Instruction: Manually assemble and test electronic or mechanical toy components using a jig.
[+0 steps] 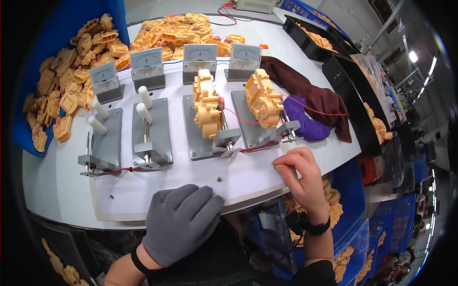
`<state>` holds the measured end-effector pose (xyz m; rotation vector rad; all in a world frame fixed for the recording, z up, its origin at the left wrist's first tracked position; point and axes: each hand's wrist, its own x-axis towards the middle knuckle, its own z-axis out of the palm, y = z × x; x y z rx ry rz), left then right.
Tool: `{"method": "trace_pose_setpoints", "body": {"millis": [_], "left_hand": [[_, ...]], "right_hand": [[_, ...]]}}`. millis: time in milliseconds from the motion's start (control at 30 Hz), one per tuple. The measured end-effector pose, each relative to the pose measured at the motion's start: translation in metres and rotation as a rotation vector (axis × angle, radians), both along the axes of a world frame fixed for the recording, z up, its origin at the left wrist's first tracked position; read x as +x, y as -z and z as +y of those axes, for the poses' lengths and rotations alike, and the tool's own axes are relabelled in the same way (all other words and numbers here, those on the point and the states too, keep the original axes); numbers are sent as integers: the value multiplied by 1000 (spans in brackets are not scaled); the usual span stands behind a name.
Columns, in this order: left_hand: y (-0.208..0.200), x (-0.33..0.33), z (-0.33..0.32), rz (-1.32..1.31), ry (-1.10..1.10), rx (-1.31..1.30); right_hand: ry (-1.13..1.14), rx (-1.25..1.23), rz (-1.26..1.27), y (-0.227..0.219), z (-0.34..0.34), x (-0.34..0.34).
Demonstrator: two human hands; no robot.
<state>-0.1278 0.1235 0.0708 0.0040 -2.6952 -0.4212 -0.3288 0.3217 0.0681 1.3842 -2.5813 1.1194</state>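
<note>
My left hand (183, 221), in a grey knit glove, rests curled at the front edge of the white board (191, 186); its fingertips are hidden. Bare, my right hand (303, 181) has thumb and index finger pinched together just in front of the rightmost test fixture (245, 112); whatever tiny thing lies between them cannot be made out. A yellow plastic gearbox housing (263, 99) sits on that fixture, with a red wire curving off to the right. Another yellow gearbox (206, 107) stands on the fixture to its left, touching a metal probe. Neither hand touches the gearboxes.
Two more fixtures (107, 138) at left carry white pegs and no gearbox. Analog meters (200, 55) line the back. Yellow gearboxes heap behind them (171, 31) and in a blue bin (117, 19). Purple cloth (305, 121), brown cloth (315, 93) and black trays (350, 95) lie right.
</note>
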Motion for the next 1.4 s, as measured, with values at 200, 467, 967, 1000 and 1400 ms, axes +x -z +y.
{"method": "trace_pose_setpoints", "body": {"millis": [200, 467, 967, 1000, 1400], "left_hand": [[5, -3, 6, 13, -77, -87], [5, -5, 8, -8, -91, -119], [-2, -4, 6, -56, -78, -42], [-2, -4, 6, -60, -77, -40], [0, -6, 6, 18, -113, -65]], "right_hand": [[-15, -38, -103, 1, -3, -4], [-34, -77, -96, 8, 0, -7], [-62, -105, -110, 10, -1, -7], [-62, -106, -110, 10, 0, -7], [-64, -131, -120, 12, 0, -6]]}}
